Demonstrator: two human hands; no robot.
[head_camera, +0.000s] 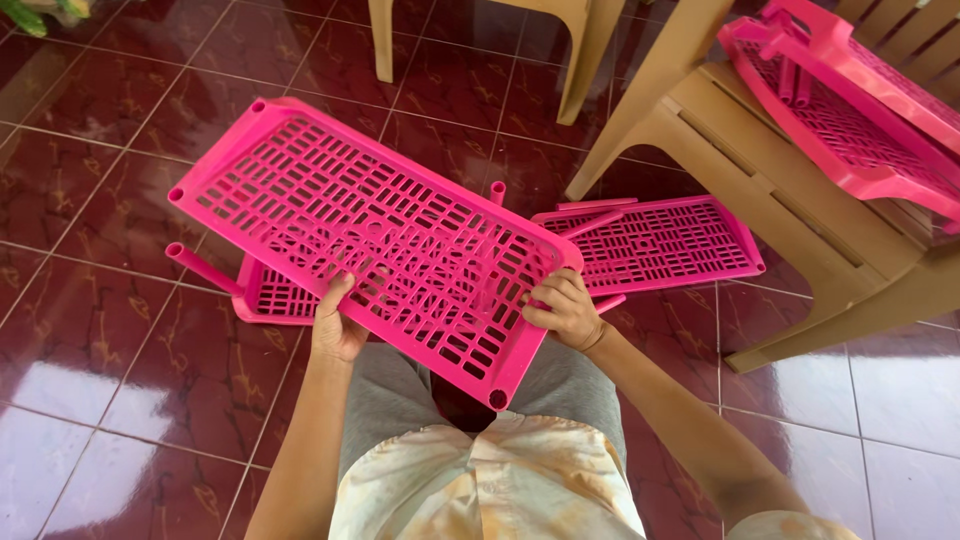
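Observation:
I hold a pink plastic slatted shelf panel (340, 210) tilted in front of me above the tiled floor. My left hand (336, 322) grips its near long edge from below. My right hand (566, 309) clasps its right short edge. Under it lies a second pink shelf panel (268, 296) with a pink tube leg (203, 268) sticking out at its left corner. Another short pink tube (497, 191) stands up just behind the held panel.
A third pink shelf panel (665, 243) lies on the floor to the right with pink tubes (592, 219) beside it. A tan plastic chair (790, 200) at right carries more pink panels (850, 110). Another tan chair's legs (580, 50) stand behind. The floor is dark red tile (100, 330).

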